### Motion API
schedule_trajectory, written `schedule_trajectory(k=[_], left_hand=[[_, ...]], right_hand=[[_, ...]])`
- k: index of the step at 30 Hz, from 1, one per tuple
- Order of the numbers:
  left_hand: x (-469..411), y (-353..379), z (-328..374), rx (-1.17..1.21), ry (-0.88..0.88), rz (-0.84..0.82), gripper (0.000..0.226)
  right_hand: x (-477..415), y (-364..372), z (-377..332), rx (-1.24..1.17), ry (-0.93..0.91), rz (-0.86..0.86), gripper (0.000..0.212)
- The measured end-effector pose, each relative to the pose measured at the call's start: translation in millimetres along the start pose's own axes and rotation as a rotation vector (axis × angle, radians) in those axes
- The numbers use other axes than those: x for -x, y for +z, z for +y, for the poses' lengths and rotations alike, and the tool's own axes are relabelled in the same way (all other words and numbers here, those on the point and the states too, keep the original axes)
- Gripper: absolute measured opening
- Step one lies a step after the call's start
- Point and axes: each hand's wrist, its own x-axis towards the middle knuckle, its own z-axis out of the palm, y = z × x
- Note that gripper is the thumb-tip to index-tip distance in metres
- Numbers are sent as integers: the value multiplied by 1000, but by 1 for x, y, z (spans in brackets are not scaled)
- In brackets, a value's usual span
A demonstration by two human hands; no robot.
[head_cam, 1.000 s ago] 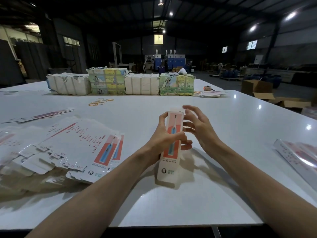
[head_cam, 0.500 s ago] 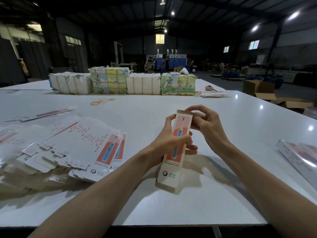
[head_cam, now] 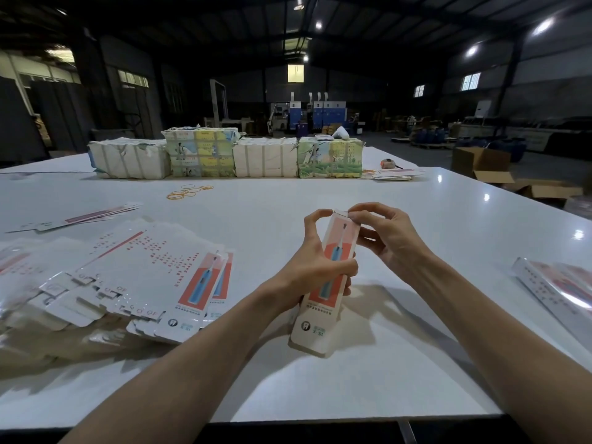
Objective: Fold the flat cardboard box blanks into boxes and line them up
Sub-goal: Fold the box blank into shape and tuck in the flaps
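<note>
My slim pink-and-white toothbrush box [head_cam: 320, 318] is squared up, tilted away from me, top flap not yet tucked. Flat blanks [head_cam: 153, 277] lie fanned on my left.

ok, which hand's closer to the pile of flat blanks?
Left. The left hand grips the box just right of the pile of flat blanks; the right hand pinches the box's top flap, farther right.

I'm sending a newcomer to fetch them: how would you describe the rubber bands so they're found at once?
On the white table, look to the row of wrapped bundles along its far side. Just in front of the yellow-green bundle lie the rubber bands: thin orange-yellow loops, unlike the flat printed blanks.
</note>
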Motion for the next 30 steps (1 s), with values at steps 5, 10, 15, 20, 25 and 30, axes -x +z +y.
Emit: schedule_trajectory(k=[5, 10, 15, 20, 25, 30], left_hand=[[1, -2, 1, 32, 17, -23, 103], [0, -4, 2, 71, 8, -50, 96], [-3, -8, -2, 175, -51, -15, 97], [-4, -9, -2, 207, -77, -13, 94], [-1, -10, 2, 234, -86, -17, 92], [1, -7, 3, 230, -90, -31, 87]], right_hand=[[1, -2, -2, -5, 5, -42, 6], [2, -3, -3, -6, 2, -87, 11], [4, 1, -4, -13, 13, -150, 17], [8, 6, 3, 95, -85, -140, 18], [10, 7, 6, 135, -140, -123, 20], [9, 6, 7, 143, -152, -119, 21]])
